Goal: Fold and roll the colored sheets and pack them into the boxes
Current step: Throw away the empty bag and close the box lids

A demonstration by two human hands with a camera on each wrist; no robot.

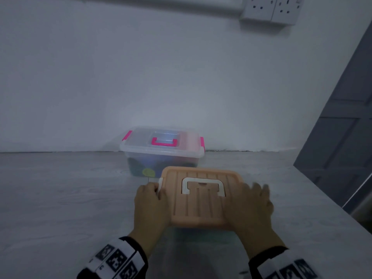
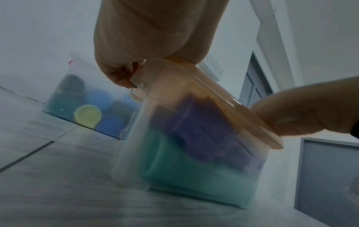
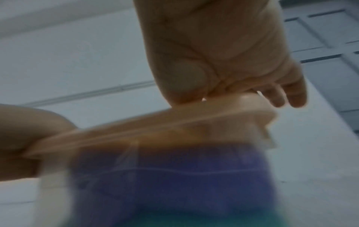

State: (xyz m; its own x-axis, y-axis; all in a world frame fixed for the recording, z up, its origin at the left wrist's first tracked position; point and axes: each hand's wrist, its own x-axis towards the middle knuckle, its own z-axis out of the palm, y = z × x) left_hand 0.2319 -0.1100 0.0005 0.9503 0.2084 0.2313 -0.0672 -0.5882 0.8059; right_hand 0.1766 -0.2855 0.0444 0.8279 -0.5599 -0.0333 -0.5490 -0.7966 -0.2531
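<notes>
A person kneels or sits over a pale grey wood-grain floor [image 1: 60, 198], both hands on a translucent storage box [image 2: 194, 161] with a peach lid [image 1: 201, 200] that sits on the floor directly before them. The lid has a white carry handle [image 1: 203, 186] lying flat in its recess. The left hand [image 1: 151, 204] lies on the lid's left edge, its fingers curled round the white side latch [image 1: 160, 184], as the left wrist view shows from below. The right hand [image 1: 249, 206] lies flat on the lid's right side with fingers extended past the edge, gripping nothing; it is blurred in the head view. Through the box wall a folded purple sheet [image 2: 204, 133] rests on top of a folded teal sheet [image 2: 194, 181]. Just behind this box, close to the white wall [image 1: 141, 77], stands a second clear box [image 1: 163, 152] with pink latches and a pink handle, its lid on. Inside it, seen from the left wrist view, are rolled sheets end-on: a yellow roll [image 2: 87, 115], blue rolls [image 2: 108, 122] and darker ones. A double wall socket [image 1: 270, 10] sits high on the wall, and a grey panelled door [image 1: 342, 137] stands at the right.
</notes>
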